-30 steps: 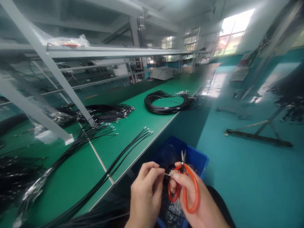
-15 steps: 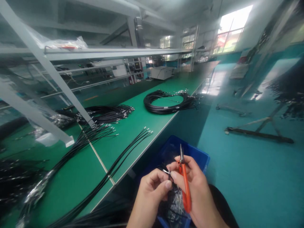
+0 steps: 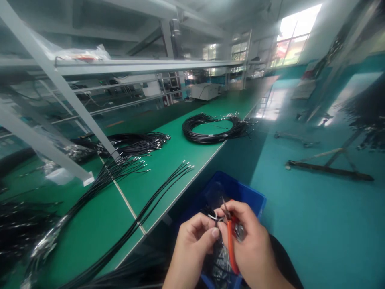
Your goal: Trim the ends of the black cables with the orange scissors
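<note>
My left hand point(image 3: 192, 245) pinches a thin black cable end point(image 3: 214, 217) with a pale tip between thumb and fingers. Close beside it, my right hand point(image 3: 252, 237) is wrapped round orange-handled pliers point(image 3: 231, 245) with slim pointed metal jaws. The jaws point up and slightly left, near the cable end; contact cannot be made out. Both hands are above a blue bin point(image 3: 255, 197) holding a clear bag and small loose pieces, partly hidden by the hands.
A green workbench point(image 3: 162, 192) runs along the left. On it lie a loose bundle of black cables point(image 3: 159, 192), a coiled cable bundle point(image 3: 204, 136) and more cables point(image 3: 138, 143). Grey shelf posts point(image 3: 81, 108) rise from it. A wheeled rack point(image 3: 331, 170) stands on the floor at right.
The pliers in my right hand have tipped to the left and dropped slightly, so the jaws are lower and nearer the left fingers. My left hand has barely moved.
</note>
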Tool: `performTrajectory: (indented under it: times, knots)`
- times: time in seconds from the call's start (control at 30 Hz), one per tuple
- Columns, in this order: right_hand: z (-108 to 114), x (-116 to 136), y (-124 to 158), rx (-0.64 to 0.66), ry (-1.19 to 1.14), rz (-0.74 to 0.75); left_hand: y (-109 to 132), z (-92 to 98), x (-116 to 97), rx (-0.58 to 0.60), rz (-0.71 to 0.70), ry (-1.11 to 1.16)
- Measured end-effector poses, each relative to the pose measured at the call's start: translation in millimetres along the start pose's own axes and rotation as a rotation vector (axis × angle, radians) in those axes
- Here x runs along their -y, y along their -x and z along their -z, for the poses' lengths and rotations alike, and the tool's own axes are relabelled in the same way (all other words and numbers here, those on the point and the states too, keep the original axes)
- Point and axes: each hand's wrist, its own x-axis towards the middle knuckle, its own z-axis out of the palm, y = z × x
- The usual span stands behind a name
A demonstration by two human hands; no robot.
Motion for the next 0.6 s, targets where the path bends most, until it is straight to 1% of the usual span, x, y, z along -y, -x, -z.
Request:
performTrajectory:
  times: [0.07,0.2,0.27,0.33,0.4,0.47,0.5,0.53,0.6]
  knots:
    - [-2,0,0,-0.032,0.064,0.076,1,-0.3,-1,0.013,0.008,-0.01]
    - [-7,-1,3,-0.137,0.078,0.251,3,-3.0,1,0.015,-0.001,0.025]
    - [-10,-3,5,-0.176,0.086,0.35,3,-5.1,3,-0.025,-0.014,0.073]
    - [-11,-6,8,-0.197,0.129,0.425,4,-5.7,4,-0.089,-0.035,0.104]
    - [-10,-9,11,-0.179,0.171,0.438,3,-3.6,2,-0.152,-0.06,0.106]
    - [-7,-12,15,-0.123,0.16,0.362,2,0.8,0,-0.194,-0.087,0.096]
    - [-5,-12,17,-0.074,0.128,0.28,1,3.2,-2,-0.206,-0.102,0.094]
    - [-3,-12,19,-0.005,0.078,0.171,1,5.6,-3,-0.213,-0.12,0.094]
    - [0,-10,23,0.163,-0.067,-0.102,-1,9.1,-5,-0.217,-0.154,0.09]
